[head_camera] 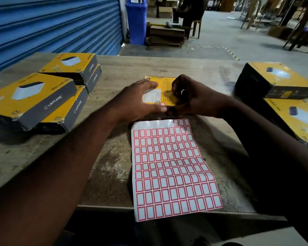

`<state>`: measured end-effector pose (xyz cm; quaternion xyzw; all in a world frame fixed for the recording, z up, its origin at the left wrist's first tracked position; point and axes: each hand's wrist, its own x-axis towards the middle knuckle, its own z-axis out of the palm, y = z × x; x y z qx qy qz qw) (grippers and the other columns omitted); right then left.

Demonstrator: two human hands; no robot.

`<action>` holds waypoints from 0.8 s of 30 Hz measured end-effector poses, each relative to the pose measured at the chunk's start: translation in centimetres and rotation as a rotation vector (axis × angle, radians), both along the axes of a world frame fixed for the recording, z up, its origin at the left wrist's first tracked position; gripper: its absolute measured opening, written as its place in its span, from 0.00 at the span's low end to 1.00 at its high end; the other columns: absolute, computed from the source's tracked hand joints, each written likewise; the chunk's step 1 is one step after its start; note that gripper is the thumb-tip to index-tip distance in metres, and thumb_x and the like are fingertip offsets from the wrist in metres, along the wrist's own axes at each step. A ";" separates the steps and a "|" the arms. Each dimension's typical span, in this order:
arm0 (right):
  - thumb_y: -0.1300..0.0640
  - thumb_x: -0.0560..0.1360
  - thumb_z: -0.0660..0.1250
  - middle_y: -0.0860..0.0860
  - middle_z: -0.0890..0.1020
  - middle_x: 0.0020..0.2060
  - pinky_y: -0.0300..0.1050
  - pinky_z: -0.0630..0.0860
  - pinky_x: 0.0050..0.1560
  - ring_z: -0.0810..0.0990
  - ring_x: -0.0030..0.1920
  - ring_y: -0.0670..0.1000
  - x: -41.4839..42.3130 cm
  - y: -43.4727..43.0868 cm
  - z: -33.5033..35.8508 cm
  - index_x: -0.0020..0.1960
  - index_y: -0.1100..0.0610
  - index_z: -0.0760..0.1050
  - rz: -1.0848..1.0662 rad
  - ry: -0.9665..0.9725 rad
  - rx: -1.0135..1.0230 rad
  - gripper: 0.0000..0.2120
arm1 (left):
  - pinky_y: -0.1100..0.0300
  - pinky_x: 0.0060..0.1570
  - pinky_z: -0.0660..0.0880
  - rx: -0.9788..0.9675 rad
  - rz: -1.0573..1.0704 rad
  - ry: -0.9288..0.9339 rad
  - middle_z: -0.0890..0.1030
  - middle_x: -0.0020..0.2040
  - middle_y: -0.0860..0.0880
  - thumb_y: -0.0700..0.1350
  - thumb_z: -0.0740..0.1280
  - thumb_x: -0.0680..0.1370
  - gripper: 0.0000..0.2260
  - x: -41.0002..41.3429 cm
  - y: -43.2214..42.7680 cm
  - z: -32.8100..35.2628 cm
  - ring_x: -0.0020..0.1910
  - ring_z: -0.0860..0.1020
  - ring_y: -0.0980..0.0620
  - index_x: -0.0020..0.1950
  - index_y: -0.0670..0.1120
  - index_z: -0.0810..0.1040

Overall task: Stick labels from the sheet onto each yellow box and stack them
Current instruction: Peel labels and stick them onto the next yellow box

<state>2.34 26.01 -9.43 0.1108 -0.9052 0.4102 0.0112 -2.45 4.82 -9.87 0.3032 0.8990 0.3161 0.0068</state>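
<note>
Two hands: both meet on the middle box (164,86) at the centre of the table (43,153).
Left hand (140,100): grasps the left part of the middle box, with the fingers curved over its top face and the thumb along its near edge.
Right hand (194,98): grasps the right part of the same box. Curled fingertips (174,89) rest on the yellow face and the thumb lies low at the near edge.
Middle box: lies flat, printed yellow face up, with a white text panel showing beside the left hand's fingers.
Stuck label (163,104): one small red-bordered label sits on the box face, near its front edge, between the two thumbs.
Label sheet (174,167): lies flat on the table just in front of the middle box, its near end hanging past the table edge. The top row is mostly bare backing, with a few labels left at its right end, and the rows below are full.
Left stacks (30,98): four yellow-and-grey boxes stand in two piles of two, with each upper box set askew on its lower one.
Right boxes (274,80): two more yellow boxes lie one behind the other, the nearer cut off by the frame.
Background: a blue roller shutter (52,23), a blue bin (136,20) and a seated person (188,13) on the warehouse floor.
</note>
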 end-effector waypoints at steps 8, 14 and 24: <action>0.48 0.61 0.82 0.48 0.74 0.48 0.42 0.72 0.37 0.73 0.40 0.48 -0.3 -0.2 -0.2 0.53 0.53 0.69 -0.100 0.086 0.043 0.29 | 0.70 0.60 0.67 -0.044 -0.103 -0.109 0.65 0.77 0.55 0.46 0.78 0.71 0.37 -0.9 -1.6 1.1 0.69 0.69 0.58 0.77 0.54 0.65; 0.60 0.64 0.81 0.52 0.75 0.60 0.50 0.79 0.52 0.79 0.55 0.51 -1.0 2.0 -0.7 0.61 0.55 0.70 -0.207 0.109 -0.024 0.30 | 0.64 0.49 0.80 0.475 -0.010 -0.509 0.80 0.58 0.48 0.45 0.72 0.77 0.19 -1.0 -1.1 1.0 0.54 0.82 0.53 0.67 0.45 0.75; 0.33 0.60 0.75 0.57 0.66 0.69 0.52 0.69 0.67 0.67 0.68 0.55 -0.1 -1.9 -0.6 0.75 0.55 0.58 -0.256 0.076 0.239 0.52 | 0.52 0.66 0.71 0.165 0.313 -0.075 0.74 0.70 0.45 0.54 0.73 0.74 0.29 -3.4 -0.6 -1.2 0.67 0.74 0.47 0.72 0.48 0.70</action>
